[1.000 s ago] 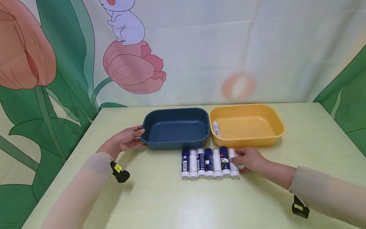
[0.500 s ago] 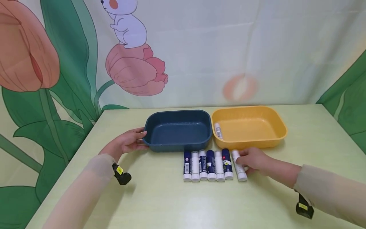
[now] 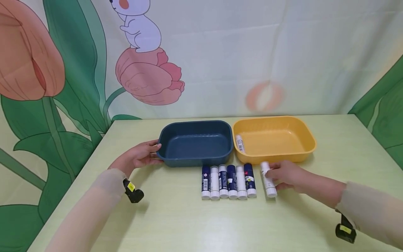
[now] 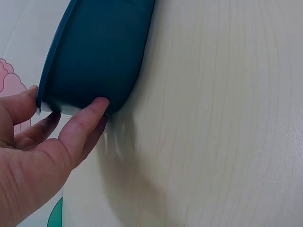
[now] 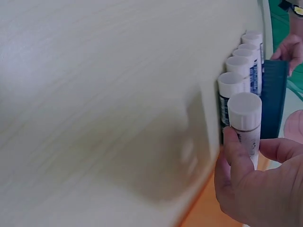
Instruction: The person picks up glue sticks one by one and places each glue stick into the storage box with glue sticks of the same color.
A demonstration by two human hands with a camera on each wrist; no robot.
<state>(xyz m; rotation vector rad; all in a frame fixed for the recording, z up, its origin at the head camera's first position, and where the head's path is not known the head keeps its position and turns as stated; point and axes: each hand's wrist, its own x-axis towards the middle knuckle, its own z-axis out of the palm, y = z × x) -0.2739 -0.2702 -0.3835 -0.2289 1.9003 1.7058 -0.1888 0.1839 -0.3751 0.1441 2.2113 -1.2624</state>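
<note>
The white tube (image 3: 268, 183) is just in front of the near wall of the yellow tray (image 3: 277, 134), towards that tray's left end. It tilts a little and, judging by its shadow, seems to be just off the bench (image 3: 157, 220). The right hand (image 3: 288, 175) pinches it by the sides, thumb and fingers spread only as wide as the tube. This side grip probably keeps the capped near end uncovered and the tube easy to turn.

Next outward, a row of six tubes (image 3: 232, 178), some white and some navy, lies in front and to the left of the yellow tray, caps or ends roughly in line. Packed side by side, they likely stay tidy and easy to take singly from the row's end; the held tube is apart from them.

Inside the yellow tray, a small tube (image 3: 240, 144) lies against its left end. The blue tray (image 3: 195, 162) is just beside the yellow tray, on its left. Beyond that, the left hand (image 3: 141, 154) holds the blue tray's far end from the yellow tray, thumb at the rim and half-bent fingers against the outer wall, presumably to steady it. Behind the yellow tray hangs a printed curtain (image 3: 220, 52).
</note>
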